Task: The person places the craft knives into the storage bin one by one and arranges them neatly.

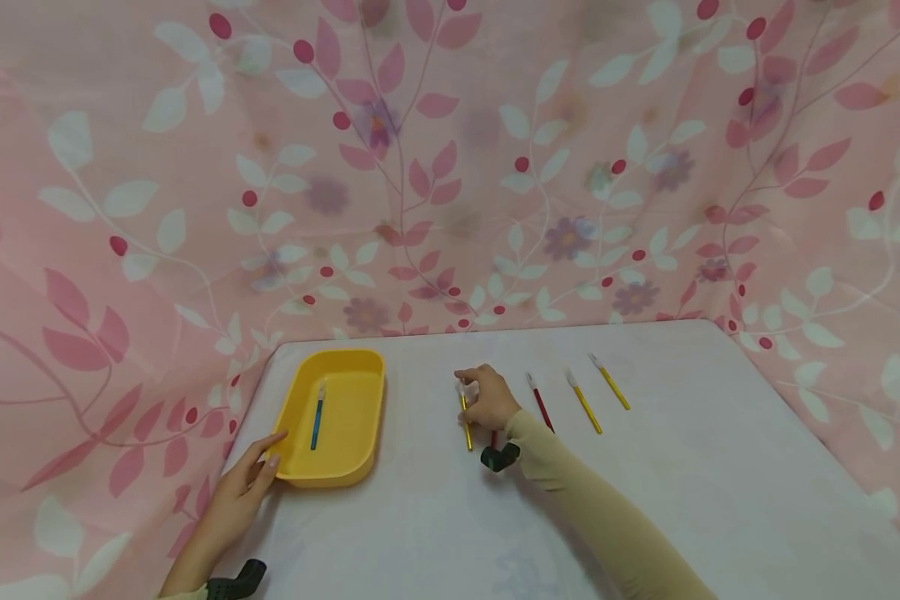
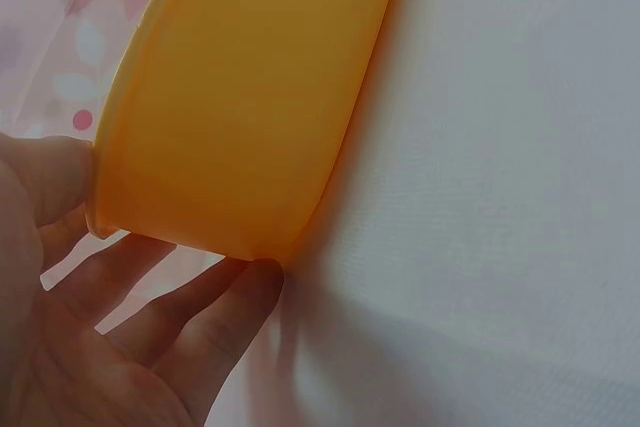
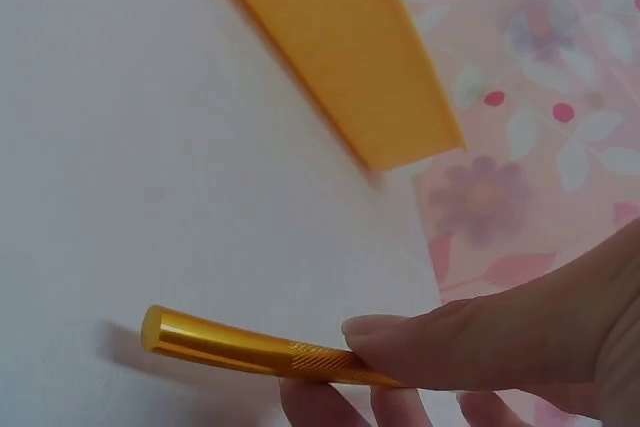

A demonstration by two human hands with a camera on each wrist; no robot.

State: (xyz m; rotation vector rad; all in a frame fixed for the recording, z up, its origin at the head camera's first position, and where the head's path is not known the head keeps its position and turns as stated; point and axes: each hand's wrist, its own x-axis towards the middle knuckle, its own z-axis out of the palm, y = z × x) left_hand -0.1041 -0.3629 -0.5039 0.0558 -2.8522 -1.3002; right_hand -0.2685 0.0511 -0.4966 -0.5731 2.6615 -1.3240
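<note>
My left hand [image 1: 234, 498] holds the near-left corner of a yellow plastic tray [image 1: 379, 421], with thumb and fingers against its rim and outer wall in the left wrist view. Inside the tray lies a blue craft knife [image 1: 317, 423]. To the right of the tray, my right hand [image 1: 492, 400] pinches a yellow craft knife [image 3: 225, 344] by its knurled grip between thumb and fingers. That knife's plain end points toward the near side. Beneath the right wrist, a red craft knife [image 1: 493, 438] is mostly hidden.
Right of the right hand, another red craft knife [image 1: 542, 403] and two yellow craft knives, a nearer one [image 1: 587, 407] and a farther one [image 1: 611, 383], lie on the white table [image 1: 720, 467]. A pink floral cloth [image 1: 457, 167] hangs behind the table and along its sides.
</note>
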